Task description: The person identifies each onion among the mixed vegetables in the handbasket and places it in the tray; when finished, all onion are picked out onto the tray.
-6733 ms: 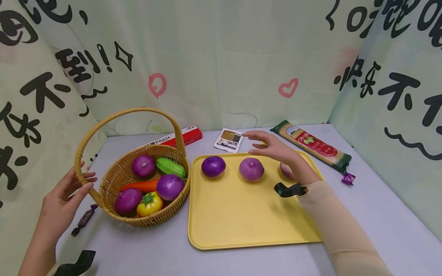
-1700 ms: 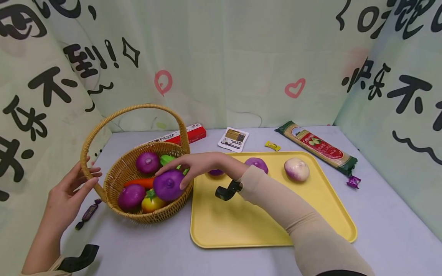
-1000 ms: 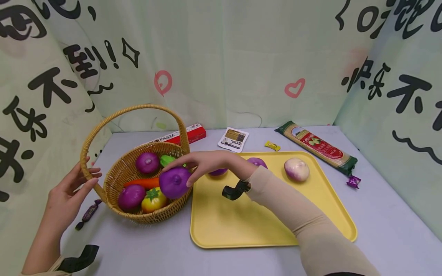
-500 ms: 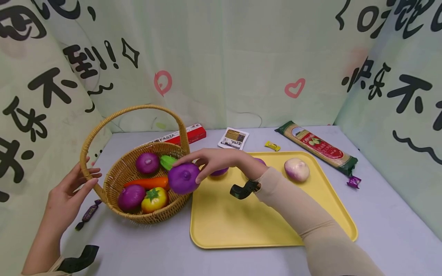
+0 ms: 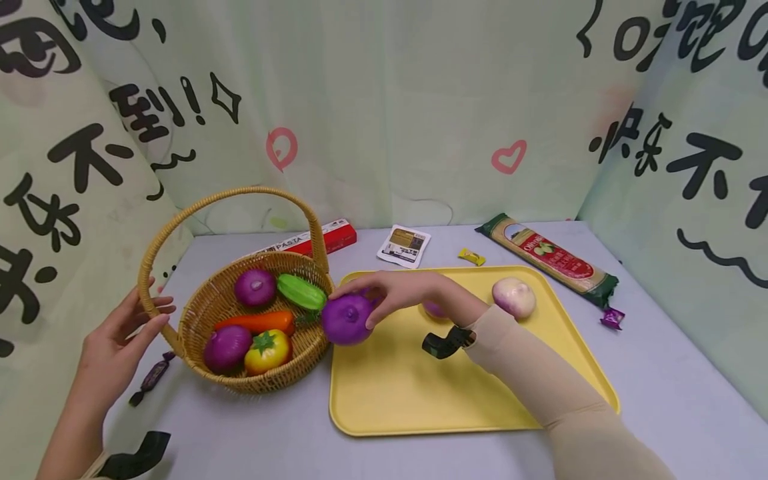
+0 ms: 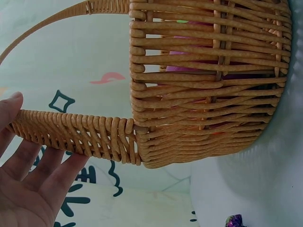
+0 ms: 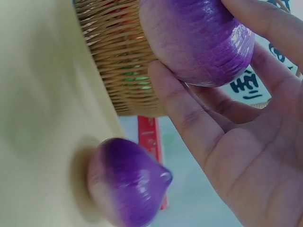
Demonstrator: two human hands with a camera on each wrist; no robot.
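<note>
A wicker basket [image 5: 264,381] stands at left, its tall handle [image 6: 75,132] held between the thumb and fingers of my left hand [image 5: 117,337]. My right hand [image 5: 402,291] grips a purple onion [image 5: 347,321] from above, just over the tray's left edge beside the basket rim. In the right wrist view this onion [image 7: 194,38] shows a paler base. Two purple onions [image 5: 255,288] [image 5: 228,347], a carrot [image 5: 258,323], a green cucumber [image 5: 300,292] and a yellow tomato-like fruit [image 5: 268,351] lie in the basket.
The yellow tray [image 5: 468,393] bears a pale purple onion [image 5: 514,297], another onion [image 5: 433,309] partly behind my right arm, and one [image 7: 128,182] mostly hidden in the head view. Behind lie a pasta box [image 5: 339,235], a white packet [image 5: 405,246], a candy [image 5: 471,257] and a green-ended pack [image 5: 546,257].
Earlier, my right hand was over the tray's right onion, then reached into the basket. It has since lifted a purple onion out and rightward to the tray's edge. My left hand keeps the handle.
</note>
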